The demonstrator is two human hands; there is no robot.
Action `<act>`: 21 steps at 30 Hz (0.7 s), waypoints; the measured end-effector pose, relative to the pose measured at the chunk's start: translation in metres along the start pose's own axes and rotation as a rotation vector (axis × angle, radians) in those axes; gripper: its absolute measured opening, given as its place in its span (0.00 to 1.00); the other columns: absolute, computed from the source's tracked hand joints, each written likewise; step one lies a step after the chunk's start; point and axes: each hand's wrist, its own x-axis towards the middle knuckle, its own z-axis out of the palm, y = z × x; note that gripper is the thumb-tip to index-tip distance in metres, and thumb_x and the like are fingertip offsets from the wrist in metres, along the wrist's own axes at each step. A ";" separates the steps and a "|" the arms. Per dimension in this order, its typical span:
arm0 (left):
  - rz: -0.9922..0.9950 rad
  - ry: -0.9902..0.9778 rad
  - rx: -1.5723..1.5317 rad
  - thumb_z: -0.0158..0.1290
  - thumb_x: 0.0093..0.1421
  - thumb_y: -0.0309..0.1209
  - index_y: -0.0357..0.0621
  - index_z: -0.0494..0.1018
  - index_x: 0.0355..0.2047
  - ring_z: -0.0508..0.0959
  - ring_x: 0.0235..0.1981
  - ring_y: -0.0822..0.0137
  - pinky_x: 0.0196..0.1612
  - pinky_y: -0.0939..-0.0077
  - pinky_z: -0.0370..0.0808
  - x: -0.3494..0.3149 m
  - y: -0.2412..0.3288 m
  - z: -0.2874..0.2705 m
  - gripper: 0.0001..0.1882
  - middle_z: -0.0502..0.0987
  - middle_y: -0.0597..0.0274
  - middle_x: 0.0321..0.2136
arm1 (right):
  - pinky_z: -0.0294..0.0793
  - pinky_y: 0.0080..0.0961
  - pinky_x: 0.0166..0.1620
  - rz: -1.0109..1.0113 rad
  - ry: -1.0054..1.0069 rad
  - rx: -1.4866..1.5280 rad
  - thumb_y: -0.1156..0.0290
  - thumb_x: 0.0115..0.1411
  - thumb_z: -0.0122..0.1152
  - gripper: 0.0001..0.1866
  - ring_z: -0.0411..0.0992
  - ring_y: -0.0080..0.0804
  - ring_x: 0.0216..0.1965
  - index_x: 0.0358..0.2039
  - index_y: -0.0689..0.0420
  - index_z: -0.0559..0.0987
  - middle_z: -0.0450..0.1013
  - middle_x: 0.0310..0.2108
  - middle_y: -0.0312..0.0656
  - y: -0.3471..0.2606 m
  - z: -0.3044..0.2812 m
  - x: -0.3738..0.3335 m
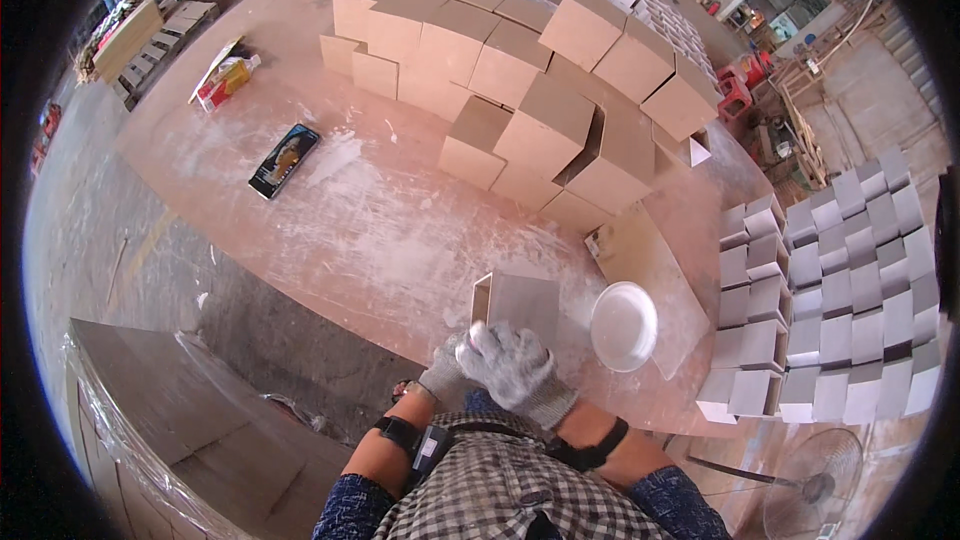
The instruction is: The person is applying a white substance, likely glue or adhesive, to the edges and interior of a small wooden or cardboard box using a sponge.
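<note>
The small open box (515,305) made of thin brown board stands on the dusty desk (380,230), right in front of the person and just beside a white bowl (623,325). Both gloved hands meet at its near edge. The right hand (515,368) lies on top with its grip curled and pressed down; what it pinches is hidden. The left hand (447,372) sits mostly under it, so its grip cannot be told. To do this well, the box should be held flat and steady, with gentle, even rubbing along the edge. A big pile of boxes (520,90) waits behind.
</note>
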 end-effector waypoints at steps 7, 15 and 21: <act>0.347 0.327 -0.266 0.61 0.49 0.33 0.45 0.75 0.40 0.77 0.39 0.56 0.43 0.69 0.73 0.011 -0.031 0.022 0.17 0.77 0.55 0.37 | 0.72 0.31 0.40 0.008 0.408 0.075 0.66 0.49 0.61 0.14 0.71 0.32 0.42 0.39 0.44 0.80 0.73 0.39 0.34 0.039 0.004 -0.017; 0.404 0.196 -0.357 0.58 0.47 0.27 0.47 0.77 0.43 0.74 0.48 0.51 0.50 0.65 0.71 0.006 -0.011 0.000 0.20 0.75 0.53 0.46 | 0.72 0.37 0.42 0.086 0.356 0.043 0.70 0.49 0.59 0.17 0.71 0.42 0.43 0.42 0.47 0.79 0.70 0.46 0.42 0.076 0.027 -0.001; 0.398 0.263 -0.266 0.57 0.42 0.26 0.46 0.73 0.49 0.73 0.49 0.49 0.52 0.65 0.71 0.020 -0.048 0.031 0.28 0.74 0.51 0.48 | 0.69 0.36 0.41 0.147 0.188 0.077 0.67 0.50 0.53 0.22 0.70 0.39 0.41 0.48 0.43 0.76 0.69 0.43 0.40 0.007 0.007 -0.059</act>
